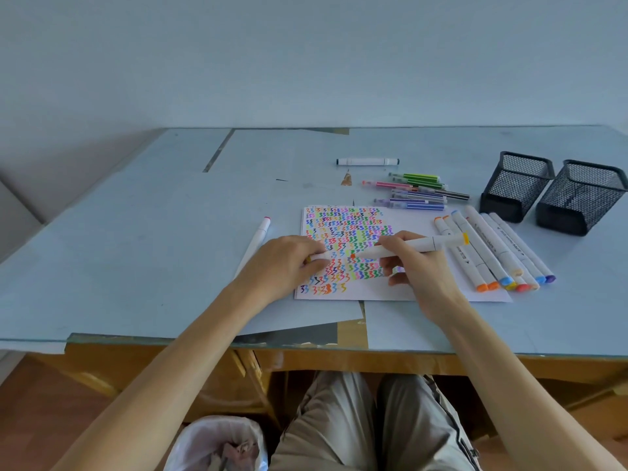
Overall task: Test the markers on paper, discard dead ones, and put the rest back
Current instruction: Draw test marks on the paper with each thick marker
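A white sheet of paper (438, 294) lies on the table, covered in coloured squiggles. My right hand (413, 266) grips a white marker (421, 245) with a yellow rear end; its orange tip points left, just above the squiggles. My left hand (289, 263) is closed on the marker's white cap (321, 255), a short gap from the tip. A row of several white double-ended markers (492, 249) lies on the paper's right side. Several thin coloured pens (414, 192) lie behind the paper.
Two black mesh pen holders (516, 185) (581, 198) stand at the right. A white marker (367, 161) lies far back, another white marker (256, 239) left of my left hand. A lined waste bin (217, 443) sits on the floor under the table edge, beside my knees.
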